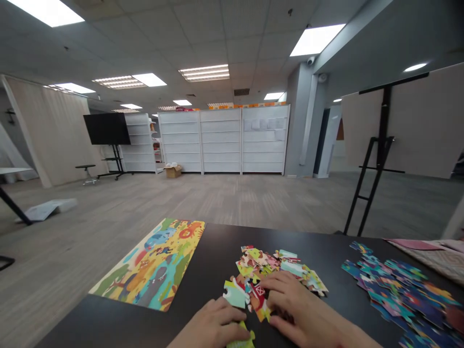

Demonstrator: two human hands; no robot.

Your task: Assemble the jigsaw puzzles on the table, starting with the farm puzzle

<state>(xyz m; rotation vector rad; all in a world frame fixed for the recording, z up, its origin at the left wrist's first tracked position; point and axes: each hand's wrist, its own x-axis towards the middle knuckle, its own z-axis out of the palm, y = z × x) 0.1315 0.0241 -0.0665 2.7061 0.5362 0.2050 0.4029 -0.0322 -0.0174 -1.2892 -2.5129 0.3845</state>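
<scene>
On the black table, a loose pile of farm-coloured jigsaw puzzle pieces [255, 261] lies in front of me, several overlapping. My left hand [215, 323] is at its near left side, fingers bent onto a yellow-green puzzle piece [242, 337]. Just beyond those fingertips is a pale blue and green piece [235, 296]. My right hand [295, 304] is curled over the pile's near right part, fingertips against a red puzzle piece [258, 291] with a white cross pattern. Its palm side and whatever lies under it are mostly hidden.
A finished-looking animal picture sheet [155, 263] lies at the table's left. Dark blue and purple puzzle pieces [395, 290] spread over the right, beside a patterned pink-edged sheet [431, 258]. Past the table stand a black easel stand [379, 159], white shelves [221, 140] and a screen [107, 129].
</scene>
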